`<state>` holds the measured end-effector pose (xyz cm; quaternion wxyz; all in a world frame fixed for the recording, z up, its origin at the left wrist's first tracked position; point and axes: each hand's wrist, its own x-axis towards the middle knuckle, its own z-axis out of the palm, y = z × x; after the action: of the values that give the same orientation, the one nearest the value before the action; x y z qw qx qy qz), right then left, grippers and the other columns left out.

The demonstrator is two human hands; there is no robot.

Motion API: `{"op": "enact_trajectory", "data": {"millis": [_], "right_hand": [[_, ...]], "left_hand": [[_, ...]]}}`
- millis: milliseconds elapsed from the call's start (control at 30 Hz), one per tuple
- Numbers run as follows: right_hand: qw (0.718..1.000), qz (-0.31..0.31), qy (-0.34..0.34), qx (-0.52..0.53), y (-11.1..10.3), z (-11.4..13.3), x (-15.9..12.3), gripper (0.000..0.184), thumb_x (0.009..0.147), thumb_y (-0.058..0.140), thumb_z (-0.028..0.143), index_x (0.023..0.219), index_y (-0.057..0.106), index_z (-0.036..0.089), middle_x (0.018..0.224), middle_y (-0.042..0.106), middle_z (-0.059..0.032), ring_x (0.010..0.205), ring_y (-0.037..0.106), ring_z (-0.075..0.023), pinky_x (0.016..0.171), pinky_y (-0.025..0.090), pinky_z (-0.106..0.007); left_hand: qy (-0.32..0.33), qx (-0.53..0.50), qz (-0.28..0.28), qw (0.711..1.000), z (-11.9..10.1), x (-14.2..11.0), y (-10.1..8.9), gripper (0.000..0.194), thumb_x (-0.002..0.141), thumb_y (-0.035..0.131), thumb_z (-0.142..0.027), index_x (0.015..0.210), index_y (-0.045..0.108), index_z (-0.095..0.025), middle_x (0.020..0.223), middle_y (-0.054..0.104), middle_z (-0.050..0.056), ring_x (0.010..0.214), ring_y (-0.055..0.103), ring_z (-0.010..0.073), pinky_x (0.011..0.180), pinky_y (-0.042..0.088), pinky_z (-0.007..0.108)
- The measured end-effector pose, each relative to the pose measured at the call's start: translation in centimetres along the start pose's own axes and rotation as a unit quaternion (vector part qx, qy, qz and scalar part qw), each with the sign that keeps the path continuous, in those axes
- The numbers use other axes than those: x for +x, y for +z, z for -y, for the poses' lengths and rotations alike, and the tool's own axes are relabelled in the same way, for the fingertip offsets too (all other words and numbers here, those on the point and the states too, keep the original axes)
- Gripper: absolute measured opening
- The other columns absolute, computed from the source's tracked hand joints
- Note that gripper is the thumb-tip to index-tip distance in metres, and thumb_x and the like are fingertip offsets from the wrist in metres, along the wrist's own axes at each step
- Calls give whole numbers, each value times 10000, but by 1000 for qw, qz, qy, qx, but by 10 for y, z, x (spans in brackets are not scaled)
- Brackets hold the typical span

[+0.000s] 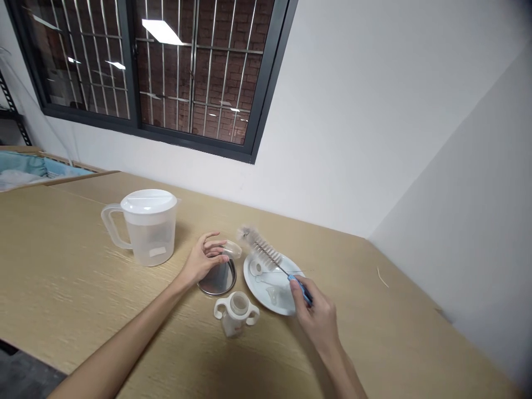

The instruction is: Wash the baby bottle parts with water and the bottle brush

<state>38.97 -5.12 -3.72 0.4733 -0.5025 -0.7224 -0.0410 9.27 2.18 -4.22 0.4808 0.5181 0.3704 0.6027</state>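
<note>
Fingers (298, 298) of our right hand (322, 321) are closed round the blue handle (292, 277) of a bristle brush (270, 256), its head raised over the plate (286, 303) and pointing away from us to the left. Our left hand (198, 265) has its thumb and fingers bent, parted only enough to hold a small clear cup (233, 250) near their tips; the cup lies on its side, above the far edge of a round steel dish (218, 281). Brush head and cup are near each other but apart, the bristles outside the cup.

As far as we can judge, the pieces are separated and none is joined again. Nearest us on the bench (178, 346), the two-handled bottle (239, 310) stands with its mouth uncovered, just beside the plate. On the plate lie a white ring-shaped part (256, 268), a clear soft-looking piece (272, 293) and a thin wire-like tool whose ends we cannot make out. So the taking apart looks done, while the brush is inside nothing at this moment; whether any piece has already been scrubbed, we cannot tell.

Off to the left, the lidded pitcher (150, 238) stands upright with its lid on, well apart from our right hand and touched by neither.
</note>
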Motion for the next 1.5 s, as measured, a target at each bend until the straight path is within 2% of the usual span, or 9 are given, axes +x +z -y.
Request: {"op": "enact_trajectory", "data": {"millis": [167,400,600,733,867,1033,1200,1367,1500], "right_hand": [[999,43,7,5,3,3,0,340,974,457,434,953,681,179,708,677,-26,527,542,-123,542,419,-228],[1000,19,7,-4,-1,-5,1,348,965,473,440,937,682,163,638,641,-13,479,510,-113,497,397,-223],[999,51,-1,2,1,-3,0,314,967,479,418,950,681,178,683,670,-15,501,531,-110,518,413,-215],[999,26,19,-32,1,-10,1,342,962,478,445,937,686,175,694,684,-26,518,561,-123,524,421,-224],[1000,-3,13,-8,-1,-9,1,318,960,491,416,951,678,159,716,686,-27,530,564,-117,527,423,-220],[999,35,-12,8,0,-5,0,290,961,499,390,952,683,167,684,669,-15,500,532,-108,516,418,-218],[1000,1,7,-20,0,-10,1,310,958,499,413,932,685,167,683,664,-13,516,540,-109,529,416,-221],[1000,-2,2,-4,1,-6,-1,297,963,495,392,958,679,160,659,639,-2,495,506,-99,518,405,-217],[1000,9,-4,-11,2,-3,0,288,964,499,387,942,682,166,607,597,18,477,486,-93,512,389,-216]], "left_hand": [[10,1,9,1000,-3,-2,2,764,575,892,-230,1222,488,-194,1175,696,145,970,681,215,991,471,450],[30,13,29,999,-1,0,1,731,592,873,-184,1221,502,-205,1233,674,143,1111,642,244,1062,413,466],[34,8,15,999,-1,1,0,714,586,882,-195,1196,511,-203,1222,680,136,1104,645,244,1052,431,467],[30,-11,2,999,-5,0,-1,714,580,891,-219,1189,519,-199,1230,676,138,1078,656,242,1044,443,474],[34,-17,7,999,-5,0,-2,723,580,894,-219,1195,516,-194,1233,669,145,1073,659,241,1041,446,470],[27,-14,11,999,-6,0,-1,726,589,889,-219,1203,503,-189,1258,647,162,1069,660,245,1008,476,467],[37,-24,16,999,-7,0,-3,721,604,885,-248,1216,511,-175,1256,638,162,1114,650,262,1008,491,460],[-2,-47,29,998,-6,-2,-4,703,661,865,-288,1257,508,-178,1310,610,168,1122,660,274,1027,479,463],[-55,-90,13,994,-10,-5,-1,658,694,854,-316,1248,526,-178,1243,667,151,1061,693,247,1047,472,443]]}}
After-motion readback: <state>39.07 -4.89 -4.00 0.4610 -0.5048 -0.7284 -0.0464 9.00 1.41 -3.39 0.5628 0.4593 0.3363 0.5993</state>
